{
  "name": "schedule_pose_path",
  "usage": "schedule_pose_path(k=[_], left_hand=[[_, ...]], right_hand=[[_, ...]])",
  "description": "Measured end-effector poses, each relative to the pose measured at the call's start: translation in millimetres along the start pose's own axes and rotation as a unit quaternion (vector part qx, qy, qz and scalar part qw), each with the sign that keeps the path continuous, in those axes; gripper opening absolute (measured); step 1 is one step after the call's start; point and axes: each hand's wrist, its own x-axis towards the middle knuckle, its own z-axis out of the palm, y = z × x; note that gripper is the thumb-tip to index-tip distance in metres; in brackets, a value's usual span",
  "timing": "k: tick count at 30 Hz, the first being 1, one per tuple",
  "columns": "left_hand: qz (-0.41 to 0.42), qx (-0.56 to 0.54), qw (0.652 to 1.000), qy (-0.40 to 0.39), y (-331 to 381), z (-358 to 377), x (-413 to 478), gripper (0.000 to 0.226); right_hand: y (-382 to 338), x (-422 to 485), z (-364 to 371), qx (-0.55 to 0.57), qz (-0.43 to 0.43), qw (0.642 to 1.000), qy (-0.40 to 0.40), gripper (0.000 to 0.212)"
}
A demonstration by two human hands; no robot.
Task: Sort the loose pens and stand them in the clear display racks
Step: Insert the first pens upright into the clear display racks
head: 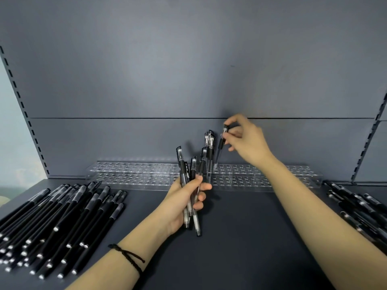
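Clear tiered racks [136,172] along the foot of the grey back panel [188,70], holes in rows. On the left of the dark worktop [251,237], a heap of black capped pens [62,222]; at the far right, a second heap [360,208]. Between them the left hand [182,199], black cord bracelet [127,256] on its wrist, curled round a fanned bundle [184,170] of clear-barrelled pens, caps up, just before the racks. Beside it, a few upright pens [210,141]: in the racks or in the bundle, cannot tell. Over the back tier the right hand [247,141], fingertips pinching the cap end of one pen [220,145], near upright, tip down at the holes; seated or not, cannot tell.
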Motion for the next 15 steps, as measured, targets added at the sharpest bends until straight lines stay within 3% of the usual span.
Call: schedule_pose_path(k=[3, 8, 10, 12, 15], left_hand=[[-0.003, -0.004, 1.0, -0.008, -1.1, -0.8, 0.7, 0.009], [0.007, -0.003, 0.999, -0.033, 1.0, -2.9, -1.0, 0.022], [0.017, -0.011, 0.999, -0.04, 2.8, -2.2, -2.5, 0.02], [0.027, -0.021, 0.998, -0.045, 4.1, -1.5, -3.7, 0.019], [0.026, -0.059, 0.997, -0.047, 6.0, 0.1, -6.3, 0.021]], right_hand=[[4.3, -2.0, 4.8, -0.042, 0.0, 0.997, -0.06, 0.02], [-7.6, 0.0, 4.1, -0.077, -0.035, 0.996, 0.031, 0.015], [-18.7, -2.2, 1.4, -0.058, -0.035, 0.997, 0.029, 0.021], [-31.7, -7.0, -1.2, -0.05, -0.017, 0.997, -0.059, 0.031], [-42.0, -12.2, -1.0, -0.037, 0.007, 0.981, -0.191, 0.021]])
